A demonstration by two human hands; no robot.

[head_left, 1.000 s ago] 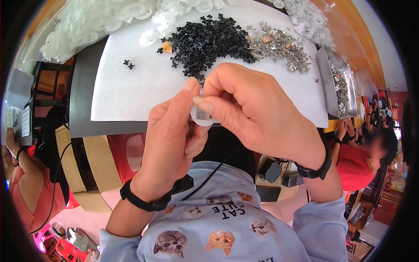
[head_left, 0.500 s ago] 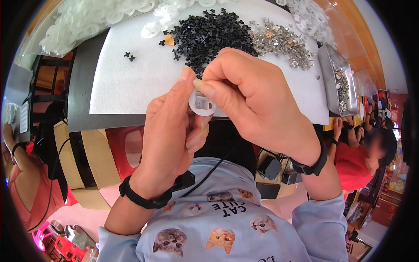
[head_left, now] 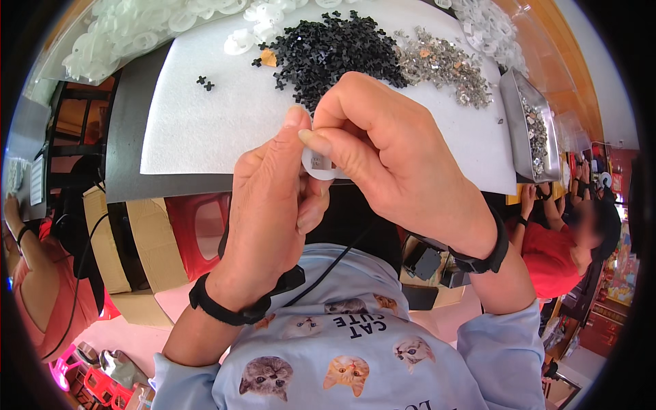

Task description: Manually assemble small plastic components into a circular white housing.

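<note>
White foam sheeting covered most of the dark tabletop I was viewing through the head camera. Nearest me, 2 bare hands met just over its near edge. With the left hand, the wearer gripped 1 white disc between thumb and fingers. Over the disc's upper part lay the thumb of the right hand, its index finger curled close; whether those fingertips pinched the disc or something smaller, I couldn't tell. Half a second earlier, more of the disc's recessed middle had shown; now the right thumb covered more of it. I judged that handling was still centred on that same piece.

Farther out, 2 black crosses lay off to the left, and 1 orange scrap sat beside a heap of black crosses too dense to count. Right of that, I saw 1 pile of metal clips, also uncountable, and 1 metal tray of small parts. Farthest, translucent round pieces crowded the back.
</note>
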